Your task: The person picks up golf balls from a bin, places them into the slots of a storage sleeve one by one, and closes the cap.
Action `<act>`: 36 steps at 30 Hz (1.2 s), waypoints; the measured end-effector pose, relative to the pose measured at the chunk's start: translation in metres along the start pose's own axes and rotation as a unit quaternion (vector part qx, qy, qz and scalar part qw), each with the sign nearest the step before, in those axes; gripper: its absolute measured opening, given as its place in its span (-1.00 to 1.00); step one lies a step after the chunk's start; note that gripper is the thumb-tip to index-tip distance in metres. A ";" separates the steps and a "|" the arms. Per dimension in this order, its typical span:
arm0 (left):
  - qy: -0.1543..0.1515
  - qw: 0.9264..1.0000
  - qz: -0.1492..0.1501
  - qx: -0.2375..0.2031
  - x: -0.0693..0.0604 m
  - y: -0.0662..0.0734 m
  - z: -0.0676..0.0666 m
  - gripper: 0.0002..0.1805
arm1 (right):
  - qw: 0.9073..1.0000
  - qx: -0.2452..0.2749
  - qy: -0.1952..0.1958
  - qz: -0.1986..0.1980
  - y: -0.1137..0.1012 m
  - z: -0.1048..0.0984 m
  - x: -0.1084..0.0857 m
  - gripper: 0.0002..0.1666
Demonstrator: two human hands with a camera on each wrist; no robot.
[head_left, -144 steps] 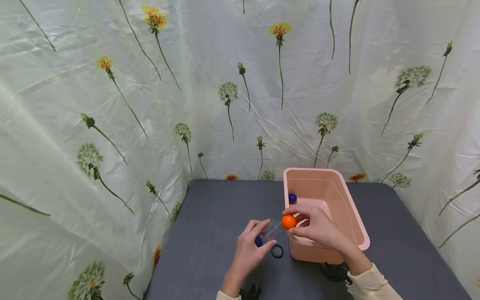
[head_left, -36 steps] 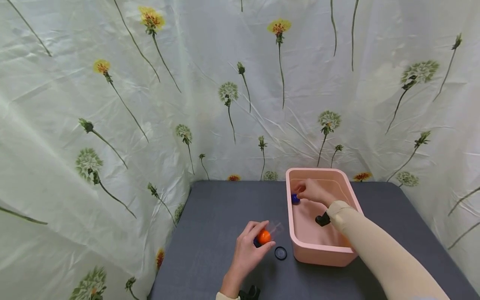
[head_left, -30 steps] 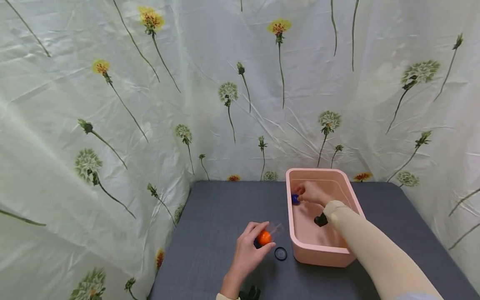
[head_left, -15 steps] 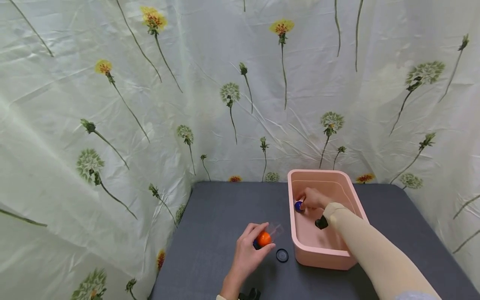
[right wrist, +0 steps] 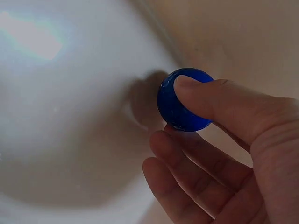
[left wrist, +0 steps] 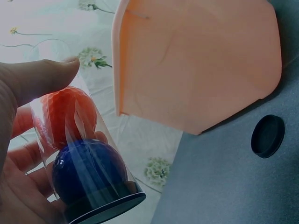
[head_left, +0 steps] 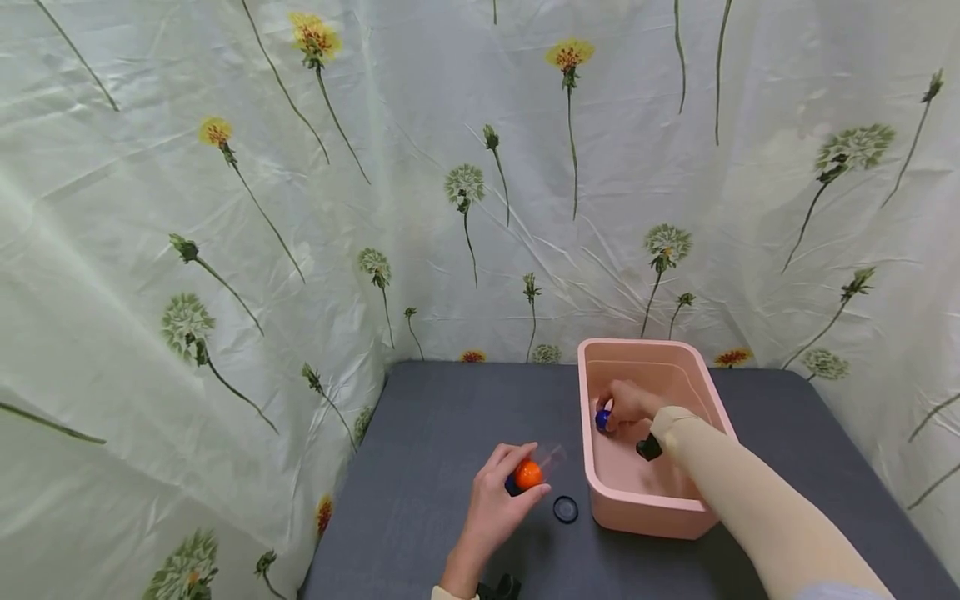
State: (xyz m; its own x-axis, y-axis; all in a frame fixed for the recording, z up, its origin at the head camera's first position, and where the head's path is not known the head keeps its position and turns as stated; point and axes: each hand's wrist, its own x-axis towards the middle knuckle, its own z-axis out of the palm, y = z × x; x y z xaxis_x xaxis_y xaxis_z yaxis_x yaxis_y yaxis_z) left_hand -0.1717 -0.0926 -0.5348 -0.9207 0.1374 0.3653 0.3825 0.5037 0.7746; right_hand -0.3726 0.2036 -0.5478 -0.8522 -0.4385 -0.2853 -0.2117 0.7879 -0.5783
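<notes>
My left hand grips a clear tube with a dark base, thumb on one side and fingers round the other. Inside it, an orange golf ball sits against a blue golf ball, which lies at the base end. The tube's other end is uncapped and tilts toward the bin. Down inside the pink bin, my right hand pinches another blue golf ball between thumb and fingers; two of its fingers extend below the ball in the right wrist view.
A round black cap lies on the dark grey table, between the left hand and the bin. Behind the table hangs a white curtain printed with dandelions. The bin's walls surround the right hand.
Earlier my right hand held the orange golf ball by the bin's rim; now that ball is in the tube. The right hand has reached into the bin and moved its blue ball slightly nearer.
</notes>
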 end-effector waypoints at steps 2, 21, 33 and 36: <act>0.000 1.000 0.000 -0.003 0.000 0.001 0.000 -0.38 | 1.000 -0.013 -0.002 -0.014 -0.001 -0.004 -0.003 -0.63; -0.005 1.000 0.007 -0.009 0.001 0.007 0.004 -0.39 | 0.989 -0.030 -0.027 -0.145 -0.017 -0.025 -0.033 -0.76; -0.009 1.000 0.001 -0.015 -0.004 0.007 0.008 -0.39 | 0.992 -0.024 0.031 -0.116 -0.040 -0.034 -0.066 -0.61; -0.012 1.000 -0.006 -0.018 -0.005 0.007 0.009 -0.39 | 0.992 -0.014 0.040 -0.116 -0.044 -0.035 -0.076 -0.62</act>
State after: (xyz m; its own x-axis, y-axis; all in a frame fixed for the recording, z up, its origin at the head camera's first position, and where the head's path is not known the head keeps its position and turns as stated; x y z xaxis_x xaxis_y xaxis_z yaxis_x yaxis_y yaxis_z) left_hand -0.1646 -0.0821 -0.5355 -0.9265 0.1525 0.3441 0.3741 0.4740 0.7971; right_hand -0.3154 0.2177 -0.4740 -0.8143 -0.5743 -0.0844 -0.4186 0.6817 -0.6001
